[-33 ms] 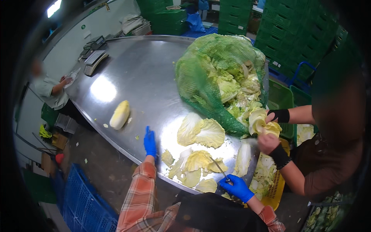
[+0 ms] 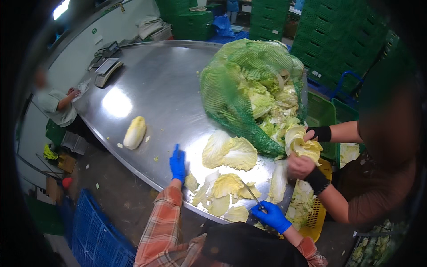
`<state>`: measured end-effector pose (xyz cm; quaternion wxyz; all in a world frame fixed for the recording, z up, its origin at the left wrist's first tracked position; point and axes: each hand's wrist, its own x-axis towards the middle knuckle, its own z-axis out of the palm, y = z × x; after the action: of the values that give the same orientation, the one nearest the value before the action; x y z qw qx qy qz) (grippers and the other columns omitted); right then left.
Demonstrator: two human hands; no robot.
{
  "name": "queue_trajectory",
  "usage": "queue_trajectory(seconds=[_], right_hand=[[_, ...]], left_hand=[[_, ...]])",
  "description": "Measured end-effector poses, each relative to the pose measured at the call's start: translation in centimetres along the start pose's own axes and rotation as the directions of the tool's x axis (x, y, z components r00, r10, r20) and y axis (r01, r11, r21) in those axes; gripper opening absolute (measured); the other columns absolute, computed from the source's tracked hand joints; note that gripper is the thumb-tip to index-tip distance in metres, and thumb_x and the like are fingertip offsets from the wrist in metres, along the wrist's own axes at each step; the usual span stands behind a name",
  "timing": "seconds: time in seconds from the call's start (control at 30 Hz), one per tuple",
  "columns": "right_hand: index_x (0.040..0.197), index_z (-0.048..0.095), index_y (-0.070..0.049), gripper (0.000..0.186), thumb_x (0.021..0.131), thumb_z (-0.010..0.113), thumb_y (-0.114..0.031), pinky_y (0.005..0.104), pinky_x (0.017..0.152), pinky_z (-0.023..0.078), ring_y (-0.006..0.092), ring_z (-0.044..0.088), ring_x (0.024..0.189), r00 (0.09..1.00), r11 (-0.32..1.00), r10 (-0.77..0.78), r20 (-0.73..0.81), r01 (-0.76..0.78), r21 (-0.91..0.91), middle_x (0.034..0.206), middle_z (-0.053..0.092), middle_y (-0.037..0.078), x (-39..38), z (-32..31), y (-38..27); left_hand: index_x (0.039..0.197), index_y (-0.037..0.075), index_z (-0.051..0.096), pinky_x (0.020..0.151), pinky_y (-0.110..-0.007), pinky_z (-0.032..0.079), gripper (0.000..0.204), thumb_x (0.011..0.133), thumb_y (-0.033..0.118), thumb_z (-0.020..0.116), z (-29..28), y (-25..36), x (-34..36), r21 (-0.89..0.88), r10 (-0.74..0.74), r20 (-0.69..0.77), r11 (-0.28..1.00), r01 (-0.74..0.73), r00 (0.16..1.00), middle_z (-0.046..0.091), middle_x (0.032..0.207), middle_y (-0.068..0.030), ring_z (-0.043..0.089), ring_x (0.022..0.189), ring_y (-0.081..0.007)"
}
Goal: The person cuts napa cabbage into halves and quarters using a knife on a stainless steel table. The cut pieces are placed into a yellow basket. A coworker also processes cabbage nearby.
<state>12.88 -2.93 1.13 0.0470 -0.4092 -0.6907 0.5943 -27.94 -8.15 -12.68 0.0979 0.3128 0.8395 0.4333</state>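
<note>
My right hand (image 2: 272,217), in a blue glove, grips the handle of a knife (image 2: 251,191) whose narrow blade points away to the upper left over loose cabbage leaves (image 2: 227,184). My left hand (image 2: 177,164), also blue-gloved, hovers at the near edge of the steel table (image 2: 164,89) with fingers stretched out and nothing in it. Farther left lies a trimmed napa cabbage (image 2: 134,132). Two large pale leaves (image 2: 229,151) are spread between my left hand and a green mesh sack (image 2: 231,98) full of leaves. Another leaf (image 2: 278,181) lies near the right edge.
On the right a co-worker's hands (image 2: 301,165) hold yellow leaves beside the sack. Below them stands a yellow basket (image 2: 318,218) of leaves. A scale (image 2: 108,72) sits at the far left, near another person (image 2: 60,104). Green crates (image 2: 329,44) are stacked behind; blue pallets (image 2: 98,227) stand lower left.
My left hand has shifted slightly to the right, toward the leaves. The co-worker's nearer hand has moved a little left. My right hand still holds the knife in about the same place.
</note>
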Motion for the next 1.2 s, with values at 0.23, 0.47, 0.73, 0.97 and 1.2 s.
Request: queue_trajectory(seconds=[0.23, 0.47, 0.73, 0.97, 1.2], right_hand=[[0.094, 0.063, -0.004, 0.02, 0.082, 0.064, -0.02, 0.0243, 0.063, 0.047, 0.008, 0.058, 0.07, 0.996, 0.979, 0.081, 0.021, -0.084, 0.185, 0.081, 0.064, 0.006, -1.5, -0.1, -1.3], [0.096, 0.061, -0.002, 0.023, 0.081, 0.065, -0.02, 0.0248, 0.067, 0.046, 0.0109, 0.058, 0.074, 0.991, 0.987, -0.084, -0.101, 0.097, 0.131, 0.084, 0.063, 0.007, -2.6, -0.1, -1.2], [0.093, 0.062, -0.002, 0.018, 0.082, 0.065, -0.016, 0.0244, 0.065, 0.046, 0.0107, 0.057, 0.072, 0.956, 0.975, -0.13, -0.263, 0.172, 0.141, 0.082, 0.061, 0.006, -5.0, -0.9, -1.6], [0.094, 0.061, -0.001, 0.017, 0.083, 0.064, -0.014, 0.0213, 0.06, 0.046, 0.0073, 0.056, 0.071, 0.968, 0.913, 0.032, -0.25, 0.074, 0.401, 0.081, 0.061, 0.004, -5.4, -1.2, -2.1], [0.093, 0.061, -0.001, 0.017, 0.082, 0.064, -0.014, 0.0206, 0.059, 0.046, 0.0071, 0.056, 0.068, 0.935, 0.911, -0.012, -0.355, 0.156, 0.381, 0.08, 0.061, 0.004, -6.1, -1.6, -2.1]], left_hand=[[0.122, 0.005, 0.05, 0.087, -0.04, 0.042, 0.054, 0.077, 0.032, 0.065, 12.7, 11.0, -7.7, -0.14, 0.454, 0.329, 0.89, -0.433, 0.828, 0.058, 0.11, -0.0164, 0.055, 0.099, -0.0323], [0.123, 0.004, 0.047, 0.091, -0.042, 0.04, 0.052, 0.081, 0.032, 0.058, 18.9, 20.6, -17.2, -0.423, 0.538, 0.755, 0.836, -0.349, 0.374, 0.054, 0.114, -0.0221, 0.051, 0.107, -0.0364], [0.128, 0.002, 0.042, 0.098, -0.043, 0.035, 0.073, 0.074, 0.043, 0.068, 4.2, 14.2, -9.2, -0.532, 0.709, 0.703, 0.474, -0.702, -0.054, 0.046, 0.125, -0.0209, 0.044, 0.116, -0.0371], [0.137, 0.003, 0.027, 0.106, -0.049, 0.017, 0.097, 0.068, 0.062, 0.061, -3.9, 7.2, -6.5, -0.088, 0.367, 0.924, 0.474, -0.876, 0.106, 0.024, 0.14, -0.025, 0.022, 0.132, -0.039], [0.134, 0.003, 0.033, 0.107, -0.047, 0.017, 0.08, 0.076, 0.05, 0.059, 9.8, 13.6, -16.9, -0.474, 0.632, 0.769, 0.469, -0.745, -0.092, 0.028, 0.139, -0.0226, 0.022, 0.131, -0.0389]])
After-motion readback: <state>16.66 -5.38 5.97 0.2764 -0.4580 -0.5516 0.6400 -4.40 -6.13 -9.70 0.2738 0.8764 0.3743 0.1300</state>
